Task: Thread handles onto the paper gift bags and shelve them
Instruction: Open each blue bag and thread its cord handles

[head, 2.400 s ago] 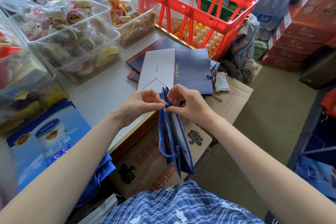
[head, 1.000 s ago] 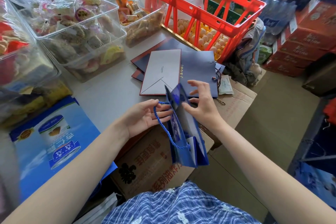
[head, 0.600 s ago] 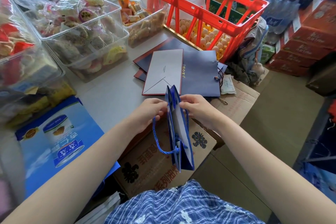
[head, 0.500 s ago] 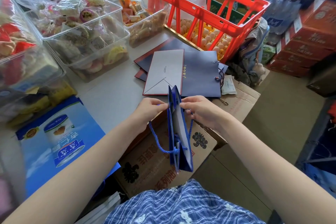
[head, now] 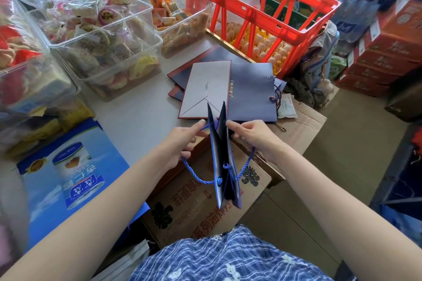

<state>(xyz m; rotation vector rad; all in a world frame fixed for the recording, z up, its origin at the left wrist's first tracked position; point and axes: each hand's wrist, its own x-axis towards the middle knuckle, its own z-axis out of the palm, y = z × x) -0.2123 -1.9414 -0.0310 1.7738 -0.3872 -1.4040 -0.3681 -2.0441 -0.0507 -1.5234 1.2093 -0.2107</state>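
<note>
Gift bag (head: 222,155) between both hands, midair

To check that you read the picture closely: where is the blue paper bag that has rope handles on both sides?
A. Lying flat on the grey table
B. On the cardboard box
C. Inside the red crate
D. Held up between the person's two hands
D: the blue paper bag hangs in the air between the left hand and the right hand, each holding a rope handle.

Bright daylight, wide-angle edge distortion.
</note>
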